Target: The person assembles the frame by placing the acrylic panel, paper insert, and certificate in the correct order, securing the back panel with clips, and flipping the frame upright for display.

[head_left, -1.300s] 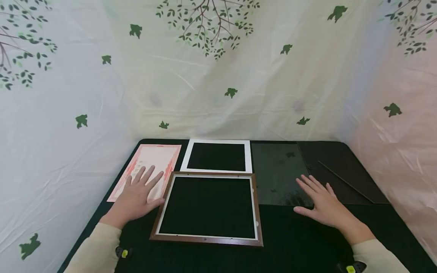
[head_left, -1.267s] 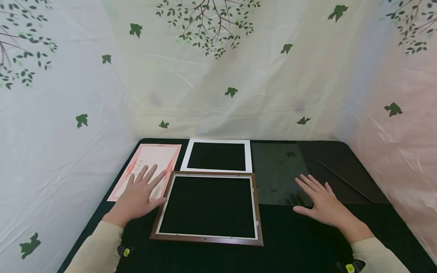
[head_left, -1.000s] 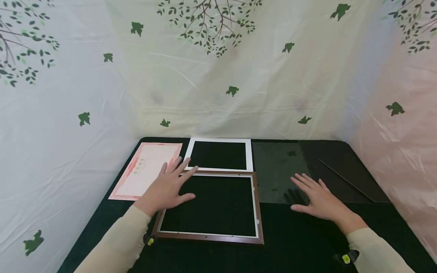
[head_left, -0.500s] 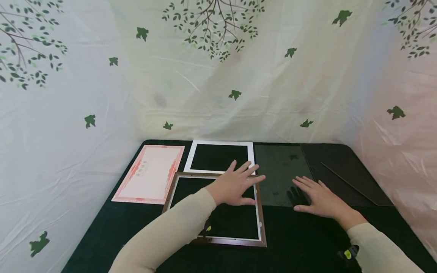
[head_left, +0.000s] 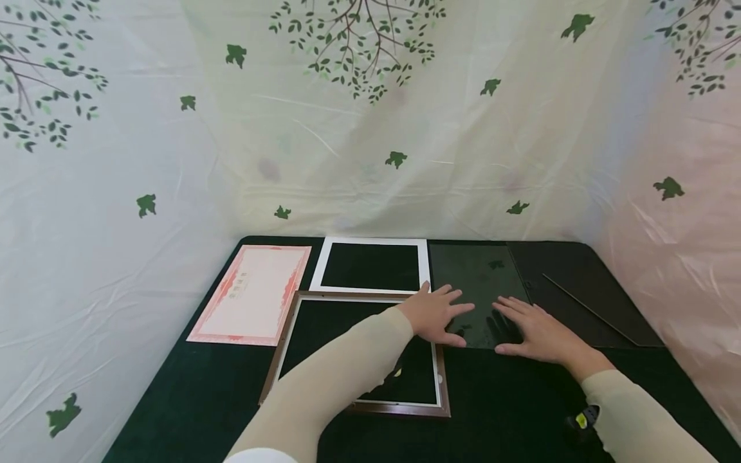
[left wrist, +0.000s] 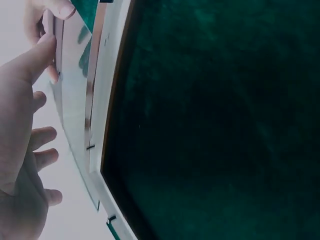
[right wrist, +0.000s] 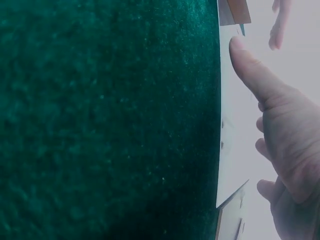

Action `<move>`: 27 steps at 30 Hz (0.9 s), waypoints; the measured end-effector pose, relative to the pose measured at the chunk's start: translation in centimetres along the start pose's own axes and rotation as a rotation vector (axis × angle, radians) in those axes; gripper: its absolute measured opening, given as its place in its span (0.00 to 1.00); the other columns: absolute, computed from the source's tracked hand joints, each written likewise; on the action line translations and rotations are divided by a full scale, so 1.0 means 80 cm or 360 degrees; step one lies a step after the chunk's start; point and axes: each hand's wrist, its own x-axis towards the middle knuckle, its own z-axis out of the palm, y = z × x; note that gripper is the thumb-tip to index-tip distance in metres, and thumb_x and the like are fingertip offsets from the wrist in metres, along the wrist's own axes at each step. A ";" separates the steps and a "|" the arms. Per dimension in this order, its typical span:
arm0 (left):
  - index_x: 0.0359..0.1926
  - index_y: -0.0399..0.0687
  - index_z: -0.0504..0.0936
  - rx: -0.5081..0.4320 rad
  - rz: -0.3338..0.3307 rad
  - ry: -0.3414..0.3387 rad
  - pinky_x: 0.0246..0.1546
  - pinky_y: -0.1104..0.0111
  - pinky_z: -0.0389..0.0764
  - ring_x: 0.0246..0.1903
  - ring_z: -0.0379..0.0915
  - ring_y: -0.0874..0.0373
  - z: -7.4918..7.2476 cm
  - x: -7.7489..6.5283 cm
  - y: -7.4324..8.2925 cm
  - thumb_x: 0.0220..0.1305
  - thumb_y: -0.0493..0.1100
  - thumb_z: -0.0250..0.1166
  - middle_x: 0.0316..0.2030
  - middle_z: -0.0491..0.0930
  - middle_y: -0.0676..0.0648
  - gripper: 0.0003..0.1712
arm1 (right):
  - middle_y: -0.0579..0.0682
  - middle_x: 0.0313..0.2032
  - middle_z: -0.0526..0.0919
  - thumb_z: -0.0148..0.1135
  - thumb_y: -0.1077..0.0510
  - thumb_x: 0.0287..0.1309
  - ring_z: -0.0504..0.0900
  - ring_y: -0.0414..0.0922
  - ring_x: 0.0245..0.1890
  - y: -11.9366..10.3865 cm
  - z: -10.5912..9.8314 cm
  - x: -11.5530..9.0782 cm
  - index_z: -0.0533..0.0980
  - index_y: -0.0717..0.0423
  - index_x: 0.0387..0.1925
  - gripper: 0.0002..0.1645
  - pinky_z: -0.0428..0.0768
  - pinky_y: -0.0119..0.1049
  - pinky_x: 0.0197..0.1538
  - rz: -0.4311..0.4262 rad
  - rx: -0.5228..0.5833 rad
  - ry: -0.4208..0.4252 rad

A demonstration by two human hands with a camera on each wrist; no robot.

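My left hand [head_left: 434, 315] reaches across the wooden picture frame [head_left: 411, 410], its fingers spread and pointing right over the near left part of a clear glass sheet [head_left: 475, 276]. Opposite it, my right hand [head_left: 538, 331] has straight fingers over the sheet's near right part, which mirrors them darkly. Nothing is in either hand. The left wrist view shows the left palm [left wrist: 20, 125] beside the frame's edge. In the right wrist view the right thumb [right wrist: 255, 75] stands out from the palm, above the pale sheet. My left sleeve hides part of the frame.
A pink-bordered certificate [head_left: 263, 289] lies at the left. The white mat [head_left: 424, 263] sits behind the frame. To the right of the glass is a black backing board [head_left: 567, 263] with a thin slanting strip [head_left: 587, 308]. A patterned curtain [head_left: 347, 161] closes off the table's back.
My left hand has swept right, from beside the certificate across the frame to the glass sheet. The right hand has barely moved. The flat pieces have stayed put.
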 end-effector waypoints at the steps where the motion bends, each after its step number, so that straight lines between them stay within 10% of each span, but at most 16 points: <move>1: 0.75 0.74 0.44 -0.0027 -0.0013 -0.0025 0.68 0.47 0.51 0.74 0.39 0.54 0.000 0.005 0.001 0.56 0.82 0.39 0.75 0.47 0.54 0.48 | 0.62 0.69 0.61 0.60 0.23 0.46 0.60 0.64 0.67 0.000 0.001 0.002 0.63 0.56 0.69 0.58 0.58 0.71 0.59 -0.0008 0.0003 -0.0001; 13: 0.73 0.78 0.52 -0.0158 -0.0138 -0.0231 0.68 0.46 0.48 0.72 0.47 0.57 0.016 0.033 0.010 0.52 0.83 0.47 0.73 0.53 0.57 0.48 | 0.61 0.69 0.62 0.58 0.21 0.45 0.61 0.63 0.67 -0.003 0.006 0.014 0.64 0.54 0.69 0.59 0.64 0.65 0.60 0.0044 0.0046 -0.0156; 27: 0.71 0.69 0.62 0.0031 -0.0095 -0.0085 0.66 0.49 0.55 0.65 0.61 0.57 0.030 0.037 0.020 0.53 0.80 0.50 0.67 0.65 0.53 0.47 | 0.60 0.67 0.65 0.58 0.22 0.47 0.64 0.62 0.65 -0.010 0.003 0.016 0.67 0.55 0.67 0.56 0.68 0.63 0.57 0.0047 -0.0025 -0.0213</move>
